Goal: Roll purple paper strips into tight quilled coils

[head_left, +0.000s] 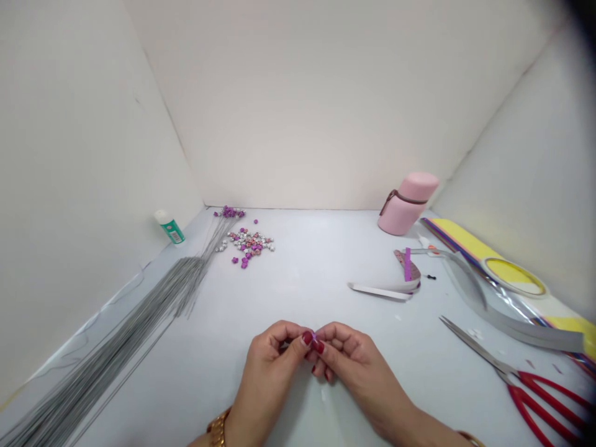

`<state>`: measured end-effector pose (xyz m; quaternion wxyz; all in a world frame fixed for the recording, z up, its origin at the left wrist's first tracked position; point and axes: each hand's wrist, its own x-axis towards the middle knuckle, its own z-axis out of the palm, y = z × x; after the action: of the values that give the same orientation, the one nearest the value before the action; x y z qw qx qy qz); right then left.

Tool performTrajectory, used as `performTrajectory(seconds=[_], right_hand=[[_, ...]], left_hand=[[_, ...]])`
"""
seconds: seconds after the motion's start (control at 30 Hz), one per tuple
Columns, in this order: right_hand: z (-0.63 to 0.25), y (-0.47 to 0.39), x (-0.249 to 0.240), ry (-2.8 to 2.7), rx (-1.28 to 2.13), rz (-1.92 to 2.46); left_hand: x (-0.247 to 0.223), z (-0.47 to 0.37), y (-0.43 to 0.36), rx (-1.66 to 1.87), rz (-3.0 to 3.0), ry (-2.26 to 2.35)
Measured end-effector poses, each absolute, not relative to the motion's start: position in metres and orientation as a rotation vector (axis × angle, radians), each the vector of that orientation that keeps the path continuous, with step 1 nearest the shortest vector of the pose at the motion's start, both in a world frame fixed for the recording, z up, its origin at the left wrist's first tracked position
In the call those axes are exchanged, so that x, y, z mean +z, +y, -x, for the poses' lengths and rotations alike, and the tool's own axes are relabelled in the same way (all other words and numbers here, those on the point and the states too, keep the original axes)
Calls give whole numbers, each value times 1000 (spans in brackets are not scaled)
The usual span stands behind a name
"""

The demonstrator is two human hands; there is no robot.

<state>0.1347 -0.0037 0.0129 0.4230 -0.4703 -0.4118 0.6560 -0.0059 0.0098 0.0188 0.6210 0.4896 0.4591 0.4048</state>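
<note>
At the near middle of the table, my left hand (279,366) and my right hand (354,366) meet, thumbs and fingertips pinched together. Between them is a small purple folded paper (315,336), mostly covered by the fingers, so its exact shape is hidden. Beyond my hands, to the left, lies a loose pile of small folded paper stars (251,242) in purple, silver and copper. To the right, several paper strips (382,292) lie curled, with a purple strip (408,265) across them.
Grey wire stems (116,347) run along the left, with a purple star cluster (229,212) at their far end. A glue stick (170,227) stands by the left wall. On the right are a pink flask (405,205), red-handled scissors (512,372), a tape roll (488,273) and coloured paper sheets (456,236).
</note>
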Motion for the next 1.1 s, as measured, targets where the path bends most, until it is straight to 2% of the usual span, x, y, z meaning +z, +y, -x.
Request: performTrajectory(seconds=[0.63,0.87,1.1], right_hand=[[-137,0,13,-1065,1619,1159],[-137,0,13,-1042,1632,1161],[-137,-1,11,-1064,1640,1150]], left_hand=[[16,4,11,917,-1004,984],[11,7,11,921,-1143,1030],[16,6,12,914,-1098,903]])
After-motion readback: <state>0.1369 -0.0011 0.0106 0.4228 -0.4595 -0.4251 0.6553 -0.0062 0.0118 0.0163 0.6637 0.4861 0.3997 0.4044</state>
